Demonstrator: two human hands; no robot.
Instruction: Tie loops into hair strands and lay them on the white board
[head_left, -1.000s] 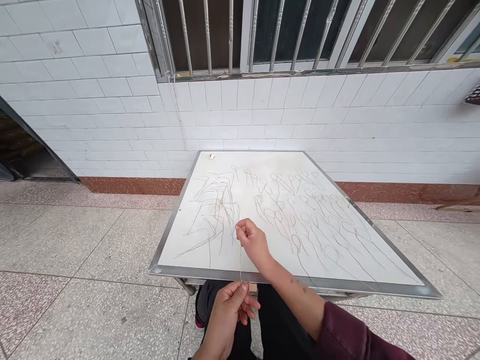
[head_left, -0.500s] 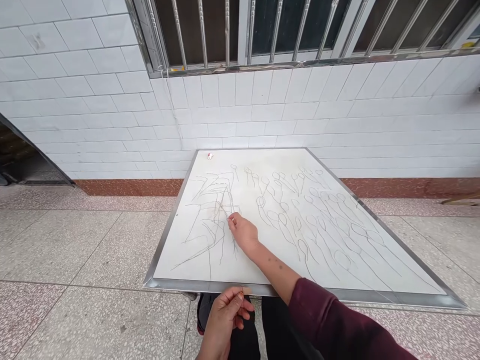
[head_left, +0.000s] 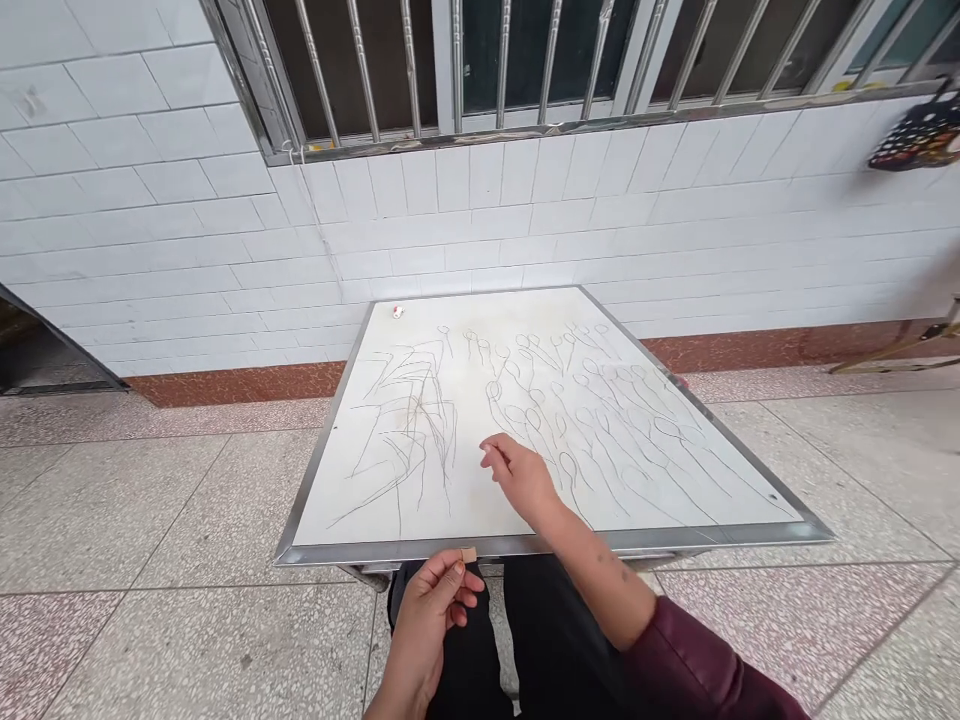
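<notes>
My left hand point(head_left: 439, 600) is closed at the table's near edge, pinching a small flat tan piece point(head_left: 469, 554) between thumb and forefinger. Over the white tabletop point(head_left: 472, 510) is my right hand point(head_left: 521, 480), its thumb and forefinger curled together. Anything thin between those fingertips is too small to make out. To its left lies a loose cluster of bent dark thin strands point(head_left: 412, 410), crossing one another. Under and beyond the hand, many thin strands with looped ends point(head_left: 600, 420) are spread across the right half.
A metal rim point(head_left: 322, 553) borders the table. A small red-and-white item point(head_left: 397, 312) lies at its far left corner. Behind stands a white tiled wall point(head_left: 420, 230) with a barred window point(head_left: 502, 60). A patterned bag point(head_left: 915, 135) hangs at right.
My right hand has drawn away from the bent strands, rightward to the gap beside the looped ones. My left hand still pinches the tan piece. The view has swung right, bringing the bag in.
</notes>
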